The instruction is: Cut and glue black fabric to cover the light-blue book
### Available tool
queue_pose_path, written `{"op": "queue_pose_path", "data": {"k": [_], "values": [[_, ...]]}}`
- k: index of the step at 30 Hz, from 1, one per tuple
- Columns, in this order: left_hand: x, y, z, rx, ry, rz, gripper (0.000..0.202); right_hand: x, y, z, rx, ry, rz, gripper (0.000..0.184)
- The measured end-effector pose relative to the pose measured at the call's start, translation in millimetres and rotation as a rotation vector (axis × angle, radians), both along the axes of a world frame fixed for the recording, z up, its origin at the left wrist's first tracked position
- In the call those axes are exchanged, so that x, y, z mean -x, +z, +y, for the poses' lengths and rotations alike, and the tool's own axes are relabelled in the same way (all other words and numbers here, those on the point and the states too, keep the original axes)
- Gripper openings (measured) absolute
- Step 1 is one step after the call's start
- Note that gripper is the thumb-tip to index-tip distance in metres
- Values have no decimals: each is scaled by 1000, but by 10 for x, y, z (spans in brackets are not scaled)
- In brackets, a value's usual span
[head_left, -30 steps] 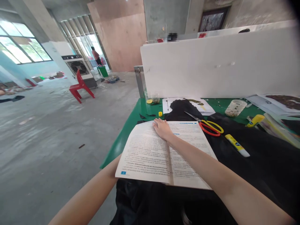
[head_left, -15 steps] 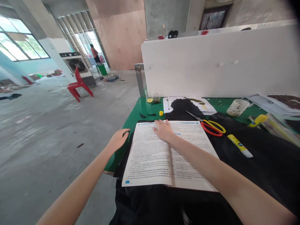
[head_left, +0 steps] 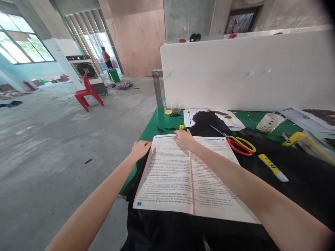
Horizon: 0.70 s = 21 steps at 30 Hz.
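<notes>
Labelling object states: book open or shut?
Open. The book lies spread flat, two pages and centre fold showing; right hand on its top edge, left hand at its left edge.

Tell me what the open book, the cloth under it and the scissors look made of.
Book: matte white paper with printed text, pages bowing at the spine. Cloth: dull black fabric with soft folds; the weave is too fine to tell. Scissors: shiny grey blades, likely steel; glossy red and yellow handle loops, probably plastic.
</notes>
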State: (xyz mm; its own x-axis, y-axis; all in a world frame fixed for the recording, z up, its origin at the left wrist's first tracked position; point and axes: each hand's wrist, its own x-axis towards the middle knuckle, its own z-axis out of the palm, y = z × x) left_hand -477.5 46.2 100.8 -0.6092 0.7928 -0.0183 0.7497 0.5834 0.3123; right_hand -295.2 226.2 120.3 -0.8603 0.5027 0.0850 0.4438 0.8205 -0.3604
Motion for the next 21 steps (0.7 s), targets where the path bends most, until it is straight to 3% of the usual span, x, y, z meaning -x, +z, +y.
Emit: {"op": "queue_pose_path", "data": {"k": [4,10,15,21], "values": [[-37,44,-22,-27,-32,-37,43,51,-11,45,7,1,-16,42],[-83,73,-47,-79,-36,-97,39,186,102,141,69,-1,-78,40],[-71,20,-51,-127,-5,-139,34,236,174,130,149,58,-144,26],[-51,-56,-69,-210,26,-185,33,234,155,113,132,98,-121,17]]}}
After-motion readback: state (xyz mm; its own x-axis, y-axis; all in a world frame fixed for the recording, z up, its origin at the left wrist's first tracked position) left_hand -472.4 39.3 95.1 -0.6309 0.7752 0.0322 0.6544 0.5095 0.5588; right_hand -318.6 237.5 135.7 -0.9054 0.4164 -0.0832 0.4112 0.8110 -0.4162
